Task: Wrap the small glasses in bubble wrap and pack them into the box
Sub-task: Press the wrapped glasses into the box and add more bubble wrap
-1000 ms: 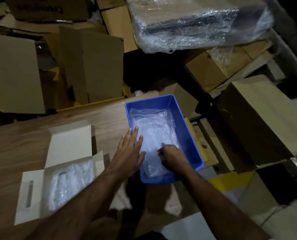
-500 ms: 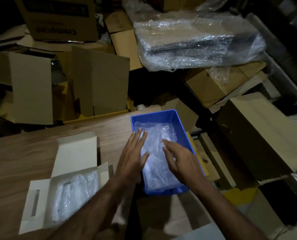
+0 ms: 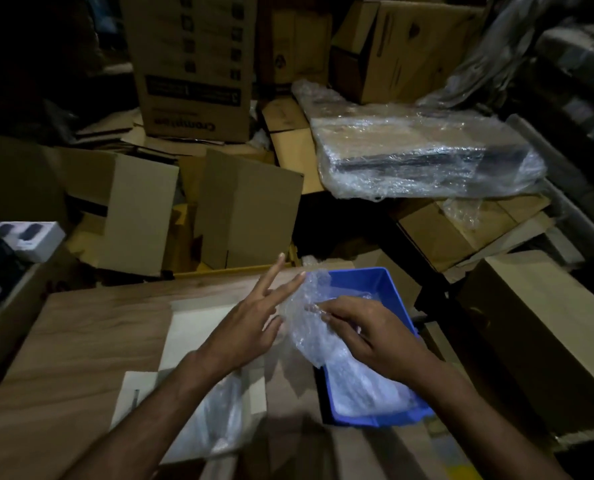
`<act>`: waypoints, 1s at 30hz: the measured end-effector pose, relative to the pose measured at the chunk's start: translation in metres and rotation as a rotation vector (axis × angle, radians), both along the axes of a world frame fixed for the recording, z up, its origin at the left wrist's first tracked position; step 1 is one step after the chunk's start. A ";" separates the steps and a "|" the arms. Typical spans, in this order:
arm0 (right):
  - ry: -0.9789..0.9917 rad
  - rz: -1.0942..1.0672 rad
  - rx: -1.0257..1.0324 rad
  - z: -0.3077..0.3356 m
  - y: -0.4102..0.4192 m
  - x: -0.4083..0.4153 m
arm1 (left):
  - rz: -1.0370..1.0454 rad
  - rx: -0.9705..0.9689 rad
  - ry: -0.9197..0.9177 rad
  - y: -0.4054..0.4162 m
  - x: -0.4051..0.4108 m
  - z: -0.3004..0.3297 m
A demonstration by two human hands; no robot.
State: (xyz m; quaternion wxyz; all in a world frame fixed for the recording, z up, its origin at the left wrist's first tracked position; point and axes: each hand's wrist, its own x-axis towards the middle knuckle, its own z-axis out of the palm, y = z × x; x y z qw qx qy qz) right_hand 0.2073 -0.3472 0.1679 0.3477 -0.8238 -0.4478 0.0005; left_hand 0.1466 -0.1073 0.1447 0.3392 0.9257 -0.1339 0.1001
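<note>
Right hand (image 3: 368,336): fingers curled, pinching bubble wrap (image 3: 309,323) sheet. Left hand (image 3: 250,323): fingers straight, spread, touching sheet's left edge, gripping nothing.
Sheet: raised between hands, lower end trailing into blue bin (image 3: 392,289).
Step, judged: drawing wrap from bin.
Next: free sheet, lay flat on table (image 3: 80,341).
Glasses: none discernible; white box (image 3: 198,327) open, just left of hands, holding more wrap.

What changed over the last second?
The bubble wrap has come up out of the blue bin at its near-left end. The right hand, a fist in the bin a second ago, now pinches the sheet. The left hand lifted off it, fingers spread, thumb side against the wrap. The bin and the white box stayed on the table.
</note>
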 end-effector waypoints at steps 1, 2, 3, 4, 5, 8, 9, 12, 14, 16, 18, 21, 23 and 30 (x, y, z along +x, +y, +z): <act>0.002 0.026 -0.012 0.003 0.007 -0.003 | 0.010 -0.014 -0.036 0.004 -0.006 0.002; 0.008 0.050 -0.019 0.006 0.015 -0.006 | 0.029 -0.027 -0.076 0.009 -0.011 0.004; 0.019 0.072 -0.012 0.011 0.021 -0.009 | 0.056 -0.042 -0.117 0.014 -0.016 0.007; 0.038 0.092 0.011 0.015 0.028 -0.011 | 0.084 -0.058 -0.152 0.021 -0.022 0.010; 0.068 0.108 0.048 0.019 0.034 -0.013 | 0.105 -0.061 -0.174 0.029 -0.029 0.012; 0.323 0.051 0.235 0.019 0.061 -0.019 | 0.132 -0.081 -0.187 0.052 -0.054 0.015; 0.512 -0.016 0.341 0.016 0.071 -0.021 | 0.168 -0.201 -0.134 0.056 -0.063 0.017; 1.212 -0.127 0.594 0.004 0.103 -0.033 | 0.380 -0.703 0.069 0.055 -0.076 0.018; 1.548 -0.118 0.734 -0.007 0.117 -0.047 | 0.553 -0.860 0.142 0.055 -0.080 0.015; 1.608 -0.058 0.743 -0.014 0.124 -0.069 | 0.702 -0.853 0.130 0.059 -0.086 0.009; 1.554 -0.068 0.619 -0.026 0.135 -0.086 | 0.827 -0.865 0.127 0.064 -0.092 0.004; 1.473 -0.235 0.571 -0.040 0.149 -0.093 | 0.958 -1.023 0.251 0.071 -0.102 -0.001; 1.507 -0.309 0.648 -0.046 0.155 -0.091 | 0.981 -1.084 0.335 0.082 -0.111 -0.009; 0.984 -0.239 0.428 -0.072 0.148 -0.099 | 0.894 -0.856 0.319 0.115 -0.145 -0.033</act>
